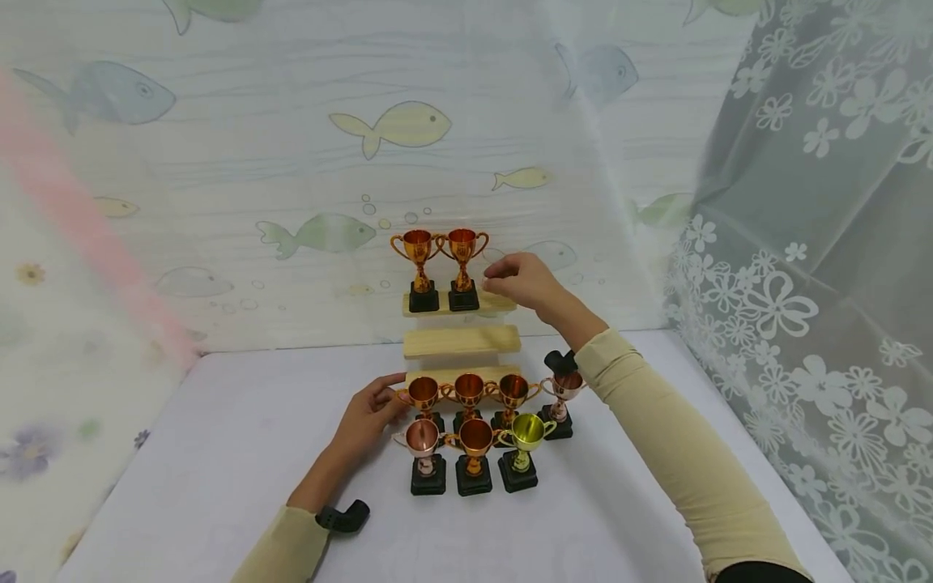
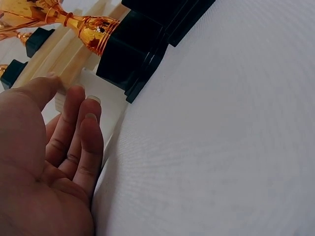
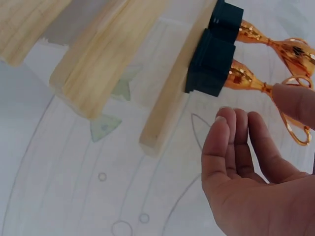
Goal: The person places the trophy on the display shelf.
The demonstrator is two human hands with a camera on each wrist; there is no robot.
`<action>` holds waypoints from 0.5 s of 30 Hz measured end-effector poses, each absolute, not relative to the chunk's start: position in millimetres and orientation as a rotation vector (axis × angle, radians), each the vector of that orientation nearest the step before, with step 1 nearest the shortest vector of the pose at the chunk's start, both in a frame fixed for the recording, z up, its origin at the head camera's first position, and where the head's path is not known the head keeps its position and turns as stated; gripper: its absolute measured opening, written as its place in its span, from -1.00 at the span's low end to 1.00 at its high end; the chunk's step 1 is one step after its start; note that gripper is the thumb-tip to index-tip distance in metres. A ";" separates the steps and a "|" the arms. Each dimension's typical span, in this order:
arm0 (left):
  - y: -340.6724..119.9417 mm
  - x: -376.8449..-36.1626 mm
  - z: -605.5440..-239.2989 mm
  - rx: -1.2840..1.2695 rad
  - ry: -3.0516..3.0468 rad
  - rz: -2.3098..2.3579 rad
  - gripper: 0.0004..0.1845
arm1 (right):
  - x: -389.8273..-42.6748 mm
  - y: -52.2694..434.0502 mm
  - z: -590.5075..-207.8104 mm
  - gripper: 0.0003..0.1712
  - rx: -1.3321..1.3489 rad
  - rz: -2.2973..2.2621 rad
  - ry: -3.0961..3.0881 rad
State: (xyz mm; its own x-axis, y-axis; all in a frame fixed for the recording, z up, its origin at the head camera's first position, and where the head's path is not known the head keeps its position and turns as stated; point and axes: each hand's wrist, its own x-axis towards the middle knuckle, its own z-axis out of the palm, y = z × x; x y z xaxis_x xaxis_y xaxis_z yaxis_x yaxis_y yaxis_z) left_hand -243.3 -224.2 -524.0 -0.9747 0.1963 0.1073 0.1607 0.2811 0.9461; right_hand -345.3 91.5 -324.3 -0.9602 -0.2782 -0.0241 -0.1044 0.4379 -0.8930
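Note:
A three-step wooden shelf (image 1: 462, 341) stands against the fish-patterned wall. Two orange-gold trophies (image 1: 441, 269) on black bases occupy the left of its top step (image 3: 162, 118). My right hand (image 1: 503, 279) hovers at that step's right end, beside the trophies (image 3: 256, 81), fingers loosely bent and empty (image 3: 263, 112). My left hand (image 1: 382, 397) lies at the left end of the lowest step, straight fingers (image 2: 91, 113) touching the wood next to a trophy's black base (image 2: 130, 54). It holds nothing.
Three orange trophies (image 1: 469, 395) stand in a row in front of the lowest step. Nearer me stand a rose one (image 1: 424, 455), an orange one (image 1: 475, 457) and a green-gold one (image 1: 522, 449). Another rose trophy (image 1: 561, 403) stands right. A lace curtain (image 1: 816, 283) hangs right.

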 end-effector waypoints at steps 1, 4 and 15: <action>-223.3 -242.9 -523.2 0.339 2.487 1.835 -0.48 | -343.1 95.4 -323.1 -0.57 -0.355 -1.526 2.519; -222.2 -242.9 -522.6 0.328 2.494 1.822 -0.48 | -336.2 107.7 -321.2 -0.58 -0.398 -1.471 2.528; -223.0 -242.8 -522.6 0.338 2.502 1.822 -0.48 | -307.5 153.9 -339.1 -0.67 -0.532 -1.357 2.537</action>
State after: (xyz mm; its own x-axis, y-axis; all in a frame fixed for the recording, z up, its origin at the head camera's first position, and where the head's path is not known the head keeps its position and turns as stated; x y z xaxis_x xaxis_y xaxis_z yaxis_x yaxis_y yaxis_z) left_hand -242.8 -223.0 -522.6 -0.9761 0.1907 0.1042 0.1577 0.2916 0.9435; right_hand -307.5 153.9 -339.1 -0.9113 -0.4112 -0.0187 -0.2126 0.5090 -0.8341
